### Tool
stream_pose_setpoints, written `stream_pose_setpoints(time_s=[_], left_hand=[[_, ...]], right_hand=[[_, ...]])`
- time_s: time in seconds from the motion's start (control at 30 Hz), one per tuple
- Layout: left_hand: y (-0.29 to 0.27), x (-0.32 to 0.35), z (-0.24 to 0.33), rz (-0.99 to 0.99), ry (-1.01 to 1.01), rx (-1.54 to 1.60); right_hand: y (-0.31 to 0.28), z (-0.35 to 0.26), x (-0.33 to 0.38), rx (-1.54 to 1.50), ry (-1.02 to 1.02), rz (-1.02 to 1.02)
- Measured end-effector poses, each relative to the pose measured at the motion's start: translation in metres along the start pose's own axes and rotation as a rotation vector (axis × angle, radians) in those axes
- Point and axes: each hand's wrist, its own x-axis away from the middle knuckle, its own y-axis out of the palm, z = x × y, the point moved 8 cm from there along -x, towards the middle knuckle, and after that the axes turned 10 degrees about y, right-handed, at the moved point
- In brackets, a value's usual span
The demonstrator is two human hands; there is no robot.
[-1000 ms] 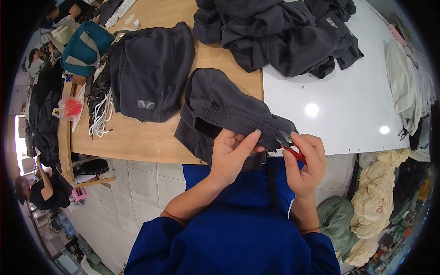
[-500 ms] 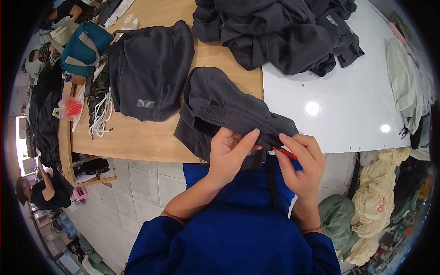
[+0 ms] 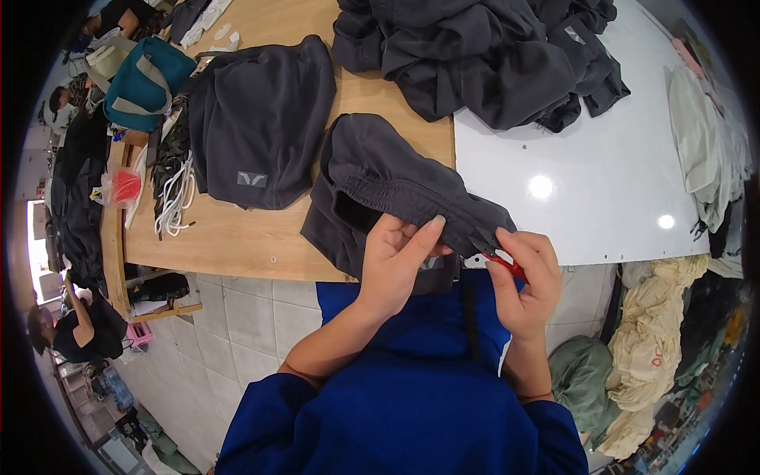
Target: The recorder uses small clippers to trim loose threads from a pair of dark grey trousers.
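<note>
A dark grey garment [image 3: 396, 154] with a gathered elastic waistband lies at the table's front edge, partly hanging over it. My left hand [image 3: 400, 257] pinches the waistband between thumb and fingers. In my right hand [image 3: 526, 281] is a pair of small snips [image 3: 507, 264] with red handles and dark blades, held between thumb and fingers. The blade tips lie against the right end of the waistband, and whether they touch a thread is too small to tell. Part of the handles is hidden by my fingers.
Left of the garment lies a folded dark grey piece [image 3: 261, 119] with a light patch. Beyond is a heap of similar garments [image 3: 483, 63]. White cords [image 3: 176, 198] and a teal bag [image 3: 149, 85] are at the left. Cream cloth [image 3: 653, 332] hangs at the right. Other people sit far left.
My right hand has turned slightly and shifted a little, so the snips' dark blades and more of the red handles now show. My left hand keeps its hold, barely moving.
</note>
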Motion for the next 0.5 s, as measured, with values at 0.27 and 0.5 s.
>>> stream_pose_setpoints(time_s=[0.27,0.5], left_hand=[[0.0,0.001,0.0,0.013,0.014,0.012],[0.0,0.001,0.001,0.026,0.014,0.0]], right_hand=[[0.005,-0.006,0.001,0.124,-0.129,0.028],[0.005,-0.009,0.0,0.179,-0.185,0.058]])
